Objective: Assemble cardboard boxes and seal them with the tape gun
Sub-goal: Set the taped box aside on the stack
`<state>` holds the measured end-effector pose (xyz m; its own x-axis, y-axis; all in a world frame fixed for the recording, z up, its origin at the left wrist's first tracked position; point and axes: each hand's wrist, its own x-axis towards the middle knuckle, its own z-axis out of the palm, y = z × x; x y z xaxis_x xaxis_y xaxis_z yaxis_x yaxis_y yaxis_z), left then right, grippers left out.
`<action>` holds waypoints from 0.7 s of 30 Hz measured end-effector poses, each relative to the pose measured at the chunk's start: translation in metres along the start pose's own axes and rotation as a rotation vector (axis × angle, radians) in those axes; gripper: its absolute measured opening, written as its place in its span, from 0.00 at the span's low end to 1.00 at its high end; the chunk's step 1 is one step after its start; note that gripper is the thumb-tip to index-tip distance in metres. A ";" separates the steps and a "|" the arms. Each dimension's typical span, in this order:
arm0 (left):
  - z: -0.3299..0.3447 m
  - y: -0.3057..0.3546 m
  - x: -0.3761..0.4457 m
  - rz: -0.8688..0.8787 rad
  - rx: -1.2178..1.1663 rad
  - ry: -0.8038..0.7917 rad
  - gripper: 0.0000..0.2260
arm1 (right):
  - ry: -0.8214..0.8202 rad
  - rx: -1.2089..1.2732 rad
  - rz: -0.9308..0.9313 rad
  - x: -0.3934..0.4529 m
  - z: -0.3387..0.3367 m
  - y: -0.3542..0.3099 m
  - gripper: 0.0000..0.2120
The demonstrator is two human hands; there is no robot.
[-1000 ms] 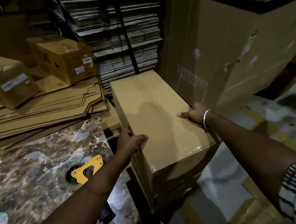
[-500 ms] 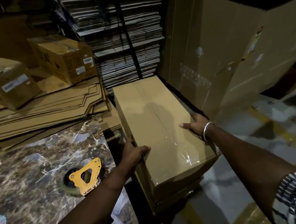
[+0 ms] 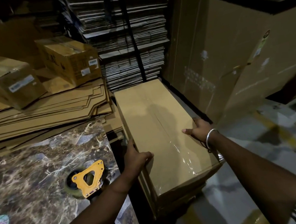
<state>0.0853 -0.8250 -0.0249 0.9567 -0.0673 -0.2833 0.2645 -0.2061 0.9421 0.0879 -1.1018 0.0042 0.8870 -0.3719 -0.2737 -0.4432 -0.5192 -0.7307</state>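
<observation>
Lying lengthwise between the two hands, the sealed cardboard box (image 3: 160, 129) sits on top of other boxes just off the right edge of the marble table (image 3: 29, 174). Clear tape runs down the seam of its top and shines near the close end. The left hand (image 3: 136, 156) grips the box's left edge, thumb hooked over the top face and fingers down the side. The right hand (image 3: 198, 128) clasps the right edge, thumb lying flat on the top and fingers curled over the far side; a silver bangle (image 3: 210, 137) circles that wrist. Both hands are well apart, one on each long side of the box.

On the table, just left of the left forearm, lies the yellow tape gun (image 3: 89, 178), touched by neither hand. Behind it is a pile of flat cardboard sheets (image 3: 45, 114) with two small taped boxes (image 3: 69, 62) resting on top.
</observation>
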 end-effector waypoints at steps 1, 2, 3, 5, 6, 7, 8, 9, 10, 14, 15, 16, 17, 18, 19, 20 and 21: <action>-0.001 -0.002 -0.001 0.010 0.011 0.001 0.42 | 0.003 -0.010 0.002 -0.001 0.000 0.000 0.23; -0.002 -0.002 -0.003 0.019 0.031 0.001 0.43 | 0.005 -0.019 0.001 -0.002 0.001 0.001 0.23; -0.002 -0.004 -0.003 0.032 0.046 -0.001 0.43 | 0.006 -0.030 -0.002 -0.004 0.001 0.000 0.23; -0.002 -0.002 -0.005 0.057 0.110 -0.004 0.43 | 0.010 -0.061 -0.006 -0.008 0.002 -0.002 0.26; -0.002 0.001 -0.008 0.058 0.163 -0.005 0.42 | 0.015 -0.074 -0.004 -0.011 0.002 -0.004 0.27; -0.003 0.003 -0.009 0.061 0.203 -0.014 0.42 | 0.027 -0.087 -0.005 -0.012 0.002 -0.004 0.29; -0.003 0.005 -0.010 0.066 0.234 -0.029 0.40 | 0.043 -0.096 -0.001 -0.014 0.003 -0.004 0.31; -0.003 0.005 -0.010 0.070 0.254 -0.052 0.39 | 0.055 -0.100 0.003 -0.016 0.004 -0.006 0.33; -0.004 0.006 -0.010 0.084 0.263 -0.061 0.36 | 0.065 -0.100 0.010 -0.019 0.006 -0.007 0.34; -0.011 0.010 -0.011 0.021 0.192 -0.041 0.26 | 0.156 -0.147 -0.013 -0.030 0.014 -0.022 0.28; -0.015 0.012 -0.013 0.001 0.153 -0.036 0.24 | 0.183 -0.173 -0.028 -0.032 0.018 -0.027 0.29; -0.020 0.009 -0.012 0.000 0.116 -0.035 0.24 | 0.206 -0.204 -0.045 -0.035 0.022 -0.034 0.30; -0.025 0.009 -0.012 -0.017 0.076 -0.027 0.24 | 0.224 -0.241 -0.068 -0.036 0.028 -0.040 0.31; -0.033 0.007 -0.012 -0.020 0.047 -0.015 0.24 | 0.241 -0.271 -0.097 -0.038 0.035 -0.048 0.30; -0.042 0.006 -0.012 -0.025 0.031 -0.003 0.23 | 0.260 -0.293 -0.137 -0.041 0.044 -0.057 0.29; -0.053 0.005 -0.015 -0.007 0.024 -0.002 0.21 | 0.275 -0.311 -0.189 -0.045 0.054 -0.069 0.27; -0.065 0.005 -0.016 0.006 0.007 0.006 0.21 | 0.278 -0.318 -0.251 -0.049 0.065 -0.081 0.25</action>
<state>0.0789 -0.7614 -0.0041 0.9591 -0.0625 -0.2763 0.2577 -0.2123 0.9426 0.0891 -0.9919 0.0365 0.9225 -0.3740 0.0958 -0.2761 -0.8125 -0.5134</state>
